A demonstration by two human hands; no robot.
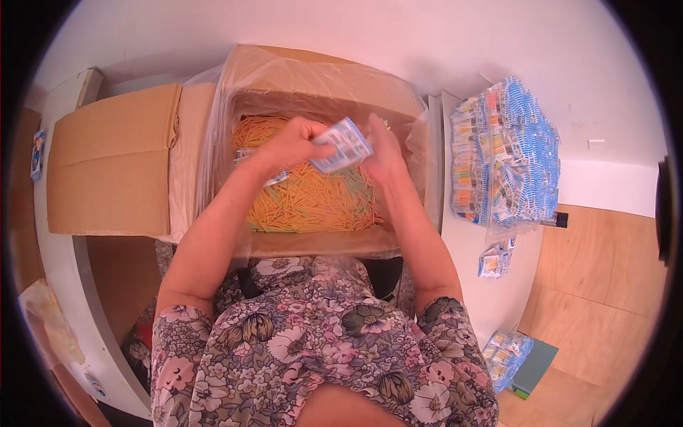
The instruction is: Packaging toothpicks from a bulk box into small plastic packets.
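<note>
Hidden or unclear: the fingertips of the right hand (384, 153) sit behind the packet, so whether they pinch it cannot be told; the far wall of the box is veiled by wrinkled plastic; the contents of the packet are too small to make out. Item held: one small flat packet (343, 144), clear film with a blue-and-white printed face, tilted, clamped between the closed fingers (313, 146) of the left hand (292, 146) and lying against the right hand, raised above the sticks. Below the fingers: a loose bed of thin sticks (313, 203), orange, yellow and a few green, lying mostly parallel. Around the fingers: a brown cardboard box (114, 167) with its flaps folded outward, lined with a glossy see-through plastic bag (213, 135). Well to the right of the fingers: a heap of like packets (501, 153), blue-edged with coloured contents, stacked in rows on the white surface (469, 274); one lone packet (492, 262) nearer the edge. Lower right, far from the fingers: a bag of packets (505, 356) on the wooden floor (605, 285), partly cut off. Foreground: floral dress fabric (320, 349).
</note>
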